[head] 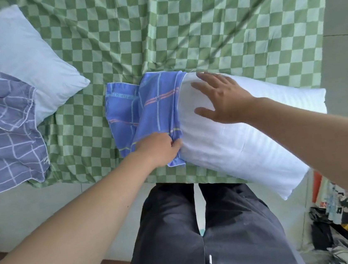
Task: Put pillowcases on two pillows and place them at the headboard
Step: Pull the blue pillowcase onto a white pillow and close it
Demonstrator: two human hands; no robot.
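Head view, white pillow [246, 145] on green checked bed [157, 36], left end inside bunched blue pillowcase [145, 113], left hand [162, 150] pinching pillowcase hem, right hand [223, 98] flat with fingers spread on pillow, second pillow [19, 58] far left, half inside grid-patterned pillowcase [2, 134].

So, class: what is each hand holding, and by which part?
The left hand pinches the blue striped pillowcase at its open edge. The right hand lies flat on the white pillow, gripping nothing.

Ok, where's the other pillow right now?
In the head view, the second pillow lies upper left on the green checkered bedspread, partly inside the purple grid pillowcase.
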